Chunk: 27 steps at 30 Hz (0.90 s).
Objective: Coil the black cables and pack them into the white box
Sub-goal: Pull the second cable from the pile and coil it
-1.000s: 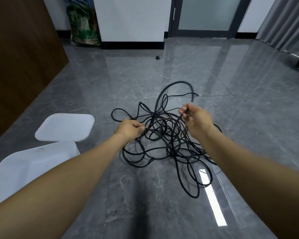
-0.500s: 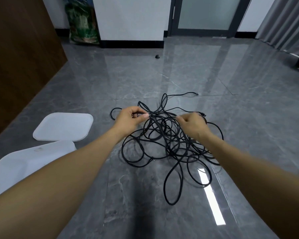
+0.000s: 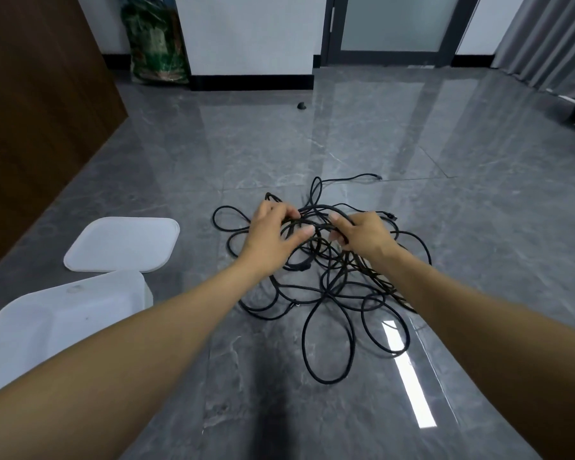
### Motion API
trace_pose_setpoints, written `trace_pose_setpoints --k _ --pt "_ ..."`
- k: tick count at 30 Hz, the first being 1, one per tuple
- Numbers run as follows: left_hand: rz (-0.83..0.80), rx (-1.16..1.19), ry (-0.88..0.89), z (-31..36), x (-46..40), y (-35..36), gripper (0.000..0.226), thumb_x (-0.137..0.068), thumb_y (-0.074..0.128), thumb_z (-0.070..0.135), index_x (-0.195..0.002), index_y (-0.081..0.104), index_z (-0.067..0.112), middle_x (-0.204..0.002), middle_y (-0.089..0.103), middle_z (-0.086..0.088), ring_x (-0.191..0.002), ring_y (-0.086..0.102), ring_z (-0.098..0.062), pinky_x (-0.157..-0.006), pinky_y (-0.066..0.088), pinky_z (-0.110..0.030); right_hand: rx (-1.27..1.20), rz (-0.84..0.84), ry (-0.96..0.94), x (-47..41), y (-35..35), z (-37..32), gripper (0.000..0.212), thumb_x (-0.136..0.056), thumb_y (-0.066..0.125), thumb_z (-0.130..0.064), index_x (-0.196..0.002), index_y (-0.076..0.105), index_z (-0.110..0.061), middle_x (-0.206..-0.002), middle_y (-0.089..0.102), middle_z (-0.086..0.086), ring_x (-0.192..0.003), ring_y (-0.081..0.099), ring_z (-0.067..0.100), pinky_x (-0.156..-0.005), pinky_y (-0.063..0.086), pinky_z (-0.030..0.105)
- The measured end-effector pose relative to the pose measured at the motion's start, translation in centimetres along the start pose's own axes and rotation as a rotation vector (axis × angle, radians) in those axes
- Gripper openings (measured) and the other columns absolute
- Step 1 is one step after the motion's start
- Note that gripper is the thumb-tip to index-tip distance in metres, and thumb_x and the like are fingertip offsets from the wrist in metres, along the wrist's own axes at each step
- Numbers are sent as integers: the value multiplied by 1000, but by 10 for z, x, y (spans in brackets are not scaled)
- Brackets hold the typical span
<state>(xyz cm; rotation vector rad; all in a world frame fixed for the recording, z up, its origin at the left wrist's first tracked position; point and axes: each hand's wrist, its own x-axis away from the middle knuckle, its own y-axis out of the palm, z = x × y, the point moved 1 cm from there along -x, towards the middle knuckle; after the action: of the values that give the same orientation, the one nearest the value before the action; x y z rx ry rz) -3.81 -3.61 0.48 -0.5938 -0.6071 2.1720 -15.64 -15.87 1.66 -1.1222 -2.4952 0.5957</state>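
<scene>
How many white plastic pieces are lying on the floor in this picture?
2. The lid lies flat on the floor, left of the cables. The box sits nearer the camera, at the lower left, partly hidden behind the left forearm. Others may lie outside the view.

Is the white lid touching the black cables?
Apart. The head view shows bare grey floor between the white lid and the nearest loop of the black cables.

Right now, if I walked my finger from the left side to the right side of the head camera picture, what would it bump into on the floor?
white box → white lid → left hand gripping the black cables → right hand gripping them too.
</scene>
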Motion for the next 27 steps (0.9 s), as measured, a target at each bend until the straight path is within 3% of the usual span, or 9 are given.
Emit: trace_pose_setpoints --k 4,7,10,13,15,19,22,24,27 --pt "-113 -145 79 -3 -3 4 39 -83 69 31 -118 57 17 -121 38 8 -116 39 -8 -100 33 -21 -219 -16 28 0 -3 0 41 -96 51 -32 -64 63 -10 -62 58 2 -54 48 10 -56 43 19" --pt "-84 -153 54 0 -7 1 18 -89 63 29 -97 66 13 -112 41 9 -105 43 -6 -90 36 -19 -391 -82 51 1 -4 -2 35 -96 52 -29 -70 62 -7 -70 60 6 -61 51 13 -61 46 23" --pt "-85 18 6 7 -11 -6 25 -95 53 28 -81 68 15 -102 46 6 -94 46 -3 -83 37 -14 -616 -82 147 0 -8 -1 28 -95 52 -25 -81 62 -3 -77 62 6 -68 57 13 -69 53 23" --pt "4 223 -103 9 -16 -15 32 -98 44 32 -77 63 17 -95 59 6 -87 51 1 -74 34 -13 -651 117 256 -8 -16 7 30 -97 49 -26 -80 61 -5 -80 61 7 -70 58 15 -63 55 23" --pt "70 440 -164 6 -21 -20 35 -100 42 32 -71 57 17 -75 59 6 -69 52 -2 -70 38 -19 -718 280 350 -14 -23 14 35 -100 43 -24 -74 56 -4 -71 53 7 -60 51 14 -49 51 19" --pt "49 614 -202 13 -37 -25 38 -100 40 34 -68 49 16 -45 36 13 -48 33 -7 -57 37 -23 -419 257 423 -31 -31 23 28 -98 41 -17 -70 46 -13 -85 52 10 -73 49 18 -78 47 29" --pt "-23 544 -151 30 -57 -30 37 -101 40 32 -68 48 16 -47 30 9 -48 26 -10 -53 29 -26 7 257 345 -36 -36 -1 15 -89 48 -4 -99 57 -6 -103 56 18 -91 55 27 -79 46 34" --pt "-57 504 -131 43 -72 -36 37 -101 41 30 -67 48 16 -47 30 8 -48 25 -11 -52 27 -28 71 206 162 -40 -39 -33 48 -85 48 5 -131 47 -6 -129 53 14 -114 53 28 -86 44 31" --pt "-45 471 -155 70 -94 -52 38 -100 42 30 -65 49 17 -38 29 14 -45 25 -10 -52 27 -29 -63 -5 -21 -37 -47 -87 41 -85 47 8 -125 52 -4 -121 58 12 -108 54 21 -90 42 29"
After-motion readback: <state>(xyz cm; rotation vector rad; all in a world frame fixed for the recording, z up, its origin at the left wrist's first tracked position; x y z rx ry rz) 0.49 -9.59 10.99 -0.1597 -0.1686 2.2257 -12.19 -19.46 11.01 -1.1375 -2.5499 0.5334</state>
